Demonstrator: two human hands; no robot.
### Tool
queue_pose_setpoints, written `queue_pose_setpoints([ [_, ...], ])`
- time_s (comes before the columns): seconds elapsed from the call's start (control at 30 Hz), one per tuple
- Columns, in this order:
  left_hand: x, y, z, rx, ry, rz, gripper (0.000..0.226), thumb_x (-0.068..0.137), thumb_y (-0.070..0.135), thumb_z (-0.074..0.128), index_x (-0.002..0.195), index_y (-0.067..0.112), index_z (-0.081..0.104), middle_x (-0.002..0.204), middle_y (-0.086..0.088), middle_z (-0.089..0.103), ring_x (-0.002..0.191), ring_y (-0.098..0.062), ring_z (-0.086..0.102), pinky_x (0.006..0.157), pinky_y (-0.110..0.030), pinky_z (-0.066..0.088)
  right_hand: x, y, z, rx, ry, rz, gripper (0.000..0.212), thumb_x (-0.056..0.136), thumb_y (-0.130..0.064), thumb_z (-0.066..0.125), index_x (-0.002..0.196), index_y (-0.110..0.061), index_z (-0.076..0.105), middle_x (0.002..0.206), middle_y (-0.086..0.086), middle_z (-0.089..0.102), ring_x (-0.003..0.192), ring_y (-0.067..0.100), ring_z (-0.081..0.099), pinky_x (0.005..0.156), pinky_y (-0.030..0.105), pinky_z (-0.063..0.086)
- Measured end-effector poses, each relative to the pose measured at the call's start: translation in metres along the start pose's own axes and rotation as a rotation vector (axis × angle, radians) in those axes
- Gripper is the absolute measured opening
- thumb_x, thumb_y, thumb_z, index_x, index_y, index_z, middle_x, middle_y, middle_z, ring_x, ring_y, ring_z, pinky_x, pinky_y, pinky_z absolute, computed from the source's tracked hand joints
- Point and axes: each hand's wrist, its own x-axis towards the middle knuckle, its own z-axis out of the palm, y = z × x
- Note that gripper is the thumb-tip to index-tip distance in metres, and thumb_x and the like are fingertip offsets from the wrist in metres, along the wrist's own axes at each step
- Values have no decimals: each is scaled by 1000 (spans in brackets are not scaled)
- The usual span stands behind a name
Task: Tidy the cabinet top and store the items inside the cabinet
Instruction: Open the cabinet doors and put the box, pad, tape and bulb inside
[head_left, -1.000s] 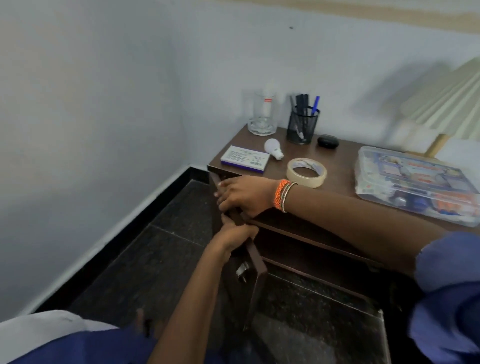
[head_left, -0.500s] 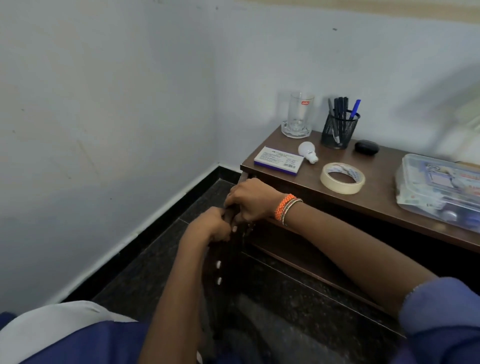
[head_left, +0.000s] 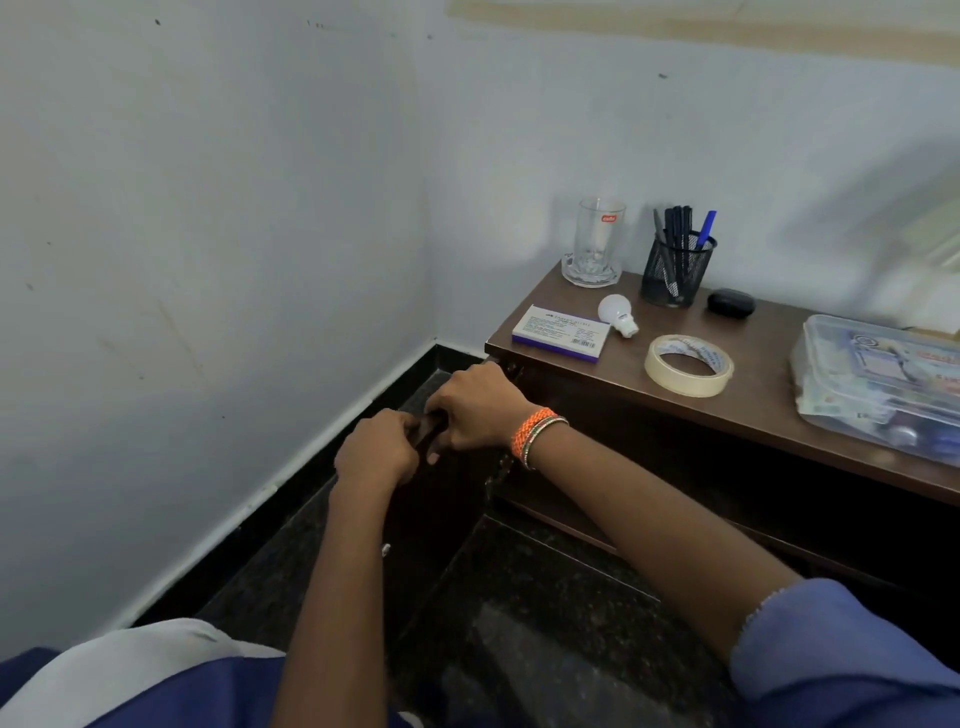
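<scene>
Both hands (head_left: 431, 431) clamped on the door (head_left: 441, 499) top edge, left of the cabinet (head_left: 587, 384). Stiff, hinged, likely light; best held far from hinges.

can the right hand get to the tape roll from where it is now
Probably yes. The right hand grips the door edge just below the tape roll, which lies near the cabinet top front with nothing between them.
</scene>
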Motion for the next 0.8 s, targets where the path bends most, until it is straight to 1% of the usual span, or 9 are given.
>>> queue_pose_setpoints([
  [0.07, 3, -10, -1, -40, 105, -24, 43, 86, 6, 52, 124, 25, 59, 115, -8, 65, 102, -27, 60, 77, -33, 46, 10, -5, 1, -16, -2, 33, 48, 70, -67, 64, 87, -22, 70, 67, -4, 55, 63, 16, 56, 62, 31, 47],
  [0.13, 7, -18, -2, -105, 151, -35, 48, 83, 0, 52, 123, 24, 61, 117, -5, 66, 103, -24, 61, 78, -31, 46, 16, -7, 3, -30, 5, 50, 50, 70, -68, 63, 85, -22, 69, 67, -3, 56, 62, 17, 56, 61, 31, 46],
  [0.33, 13, -21, 0, -142, 152, -41, 48, 80, 0, 53, 120, 26, 62, 115, -3, 67, 103, -23, 61, 83, -39, 52, 12, -5, 17, 14, 63, 78, 42, 76, -63, 60, 85, -22, 67, 69, -4, 62, 61, 13, 56, 55, 25, 40],
  [0.5, 13, -12, 5, -154, 129, -47, 40, 81, 7, 57, 119, 21, 59, 116, -8, 63, 105, -30, 59, 87, -43, 50, 4, -9, 24, 68, 126, 110, 38, 78, -56, 62, 97, -22, 65, 84, -4, 64, 76, 14, 60, 57, 24, 43],
  [0.57, 14, -4, 10, -226, 132, -31, 41, 81, 9, 59, 121, 20, 57, 114, -10, 63, 104, -31, 59, 88, -44, 50, -1, -12, 28, 106, 152, 124, 39, 81, -50, 62, 109, -22, 64, 97, -3, 65, 91, 16, 61, 67, 28, 48],
  [0.6, 14, 1, 12, -273, 163, -13, 38, 82, 9, 57, 118, 20, 57, 112, -10, 64, 102, -30, 60, 88, -44, 50, -4, -13, 29, 135, 158, 133, 41, 82, -44, 61, 116, -22, 62, 107, -1, 66, 101, 17, 60, 77, 30, 51],
  [0.67, 13, 14, 15, -372, 268, 26, 30, 86, 8, 50, 113, 16, 57, 110, -10, 65, 99, -29, 61, 84, -39, 50, -13, -13, 30, 247, 180, 176, 46, 85, -33, 60, 129, -20, 56, 130, 4, 58, 122, 20, 53, 100, 36, 46],
  [0.7, 10, 23, 15, -419, 323, 42, 30, 88, 6, 48, 115, 14, 57, 112, -9, 65, 101, -28, 60, 81, -34, 47, -19, -12, 29, 301, 200, 213, 49, 86, -30, 59, 133, -19, 53, 138, 6, 52, 130, 21, 47, 106, 38, 41],
  [0.8, 4, 52, 17, -551, 448, 125, 33, 89, 5, 47, 121, 10, 56, 118, -8, 63, 107, -24, 59, 84, -31, 44, -45, -2, 17, 350, 313, 346, 51, 86, -22, 59, 136, -16, 50, 145, 8, 46, 136, 21, 39, 113, 40, 34],
])
